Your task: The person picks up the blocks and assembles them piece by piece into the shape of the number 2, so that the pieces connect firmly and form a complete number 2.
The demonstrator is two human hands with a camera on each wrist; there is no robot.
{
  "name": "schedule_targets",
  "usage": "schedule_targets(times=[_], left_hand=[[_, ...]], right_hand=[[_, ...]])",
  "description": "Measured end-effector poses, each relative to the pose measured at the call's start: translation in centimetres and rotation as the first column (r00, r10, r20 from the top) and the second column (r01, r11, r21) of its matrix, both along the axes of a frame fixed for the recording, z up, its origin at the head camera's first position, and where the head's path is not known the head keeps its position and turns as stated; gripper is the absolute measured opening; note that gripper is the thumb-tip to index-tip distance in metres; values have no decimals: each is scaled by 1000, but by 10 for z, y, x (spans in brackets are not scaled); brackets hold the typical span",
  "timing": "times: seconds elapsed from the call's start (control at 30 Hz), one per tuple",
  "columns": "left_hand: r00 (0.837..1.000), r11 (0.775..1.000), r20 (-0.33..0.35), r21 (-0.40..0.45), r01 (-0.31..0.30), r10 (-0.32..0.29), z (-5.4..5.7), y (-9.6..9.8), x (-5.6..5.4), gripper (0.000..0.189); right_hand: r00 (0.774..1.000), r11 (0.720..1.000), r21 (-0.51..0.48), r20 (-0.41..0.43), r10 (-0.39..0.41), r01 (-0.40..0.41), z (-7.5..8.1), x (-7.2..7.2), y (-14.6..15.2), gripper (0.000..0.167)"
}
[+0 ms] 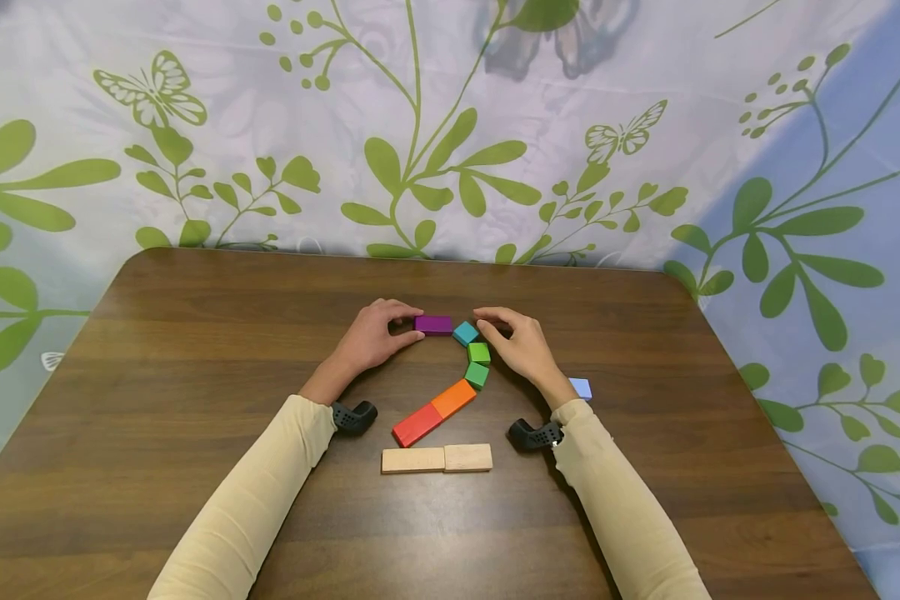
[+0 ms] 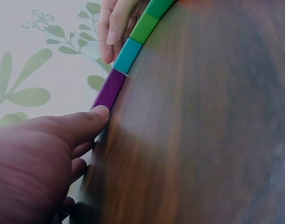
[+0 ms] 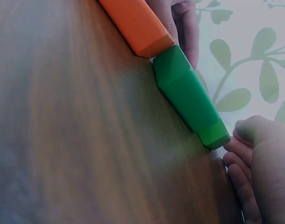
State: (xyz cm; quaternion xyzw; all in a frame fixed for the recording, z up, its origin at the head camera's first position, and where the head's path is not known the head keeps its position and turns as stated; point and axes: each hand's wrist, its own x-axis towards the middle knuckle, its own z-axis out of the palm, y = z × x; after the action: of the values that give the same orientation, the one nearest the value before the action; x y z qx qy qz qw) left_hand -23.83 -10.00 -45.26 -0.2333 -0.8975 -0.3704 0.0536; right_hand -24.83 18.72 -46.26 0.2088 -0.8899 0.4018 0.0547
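My left hand (image 1: 377, 335) pinches the left end of a purple block (image 1: 433, 326), thumb on the near side and fingers on the far side. The block's other end meets a teal block (image 1: 465, 333) in the left wrist view. From there a curved row runs toward me: a light green block (image 1: 478, 353), a dark green block (image 1: 477, 375), an orange block (image 1: 453, 399) and a red block (image 1: 417, 425). My right hand (image 1: 521, 340) hovers just right of the teal and light green blocks, thumb and fingers apart with nothing held.
Two plain wooden blocks (image 1: 437, 458) lie end to end nearer to me. A light blue block (image 1: 581, 388) sits beyond my right wrist, partly hidden by it. Behind the brown table (image 1: 270, 283) hangs a cloth (image 1: 232, 100) printed with leaves and butterflies.
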Motion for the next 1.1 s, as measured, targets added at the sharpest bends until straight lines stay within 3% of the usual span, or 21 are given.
schedule_targets(times=[1.1], left_hand=[[1000, 1000, 10, 7, -4, 4, 1, 3, -1, 36]], right_hand=[[1000, 1000, 1, -1, 2, -2, -2, 0, 1, 28]])
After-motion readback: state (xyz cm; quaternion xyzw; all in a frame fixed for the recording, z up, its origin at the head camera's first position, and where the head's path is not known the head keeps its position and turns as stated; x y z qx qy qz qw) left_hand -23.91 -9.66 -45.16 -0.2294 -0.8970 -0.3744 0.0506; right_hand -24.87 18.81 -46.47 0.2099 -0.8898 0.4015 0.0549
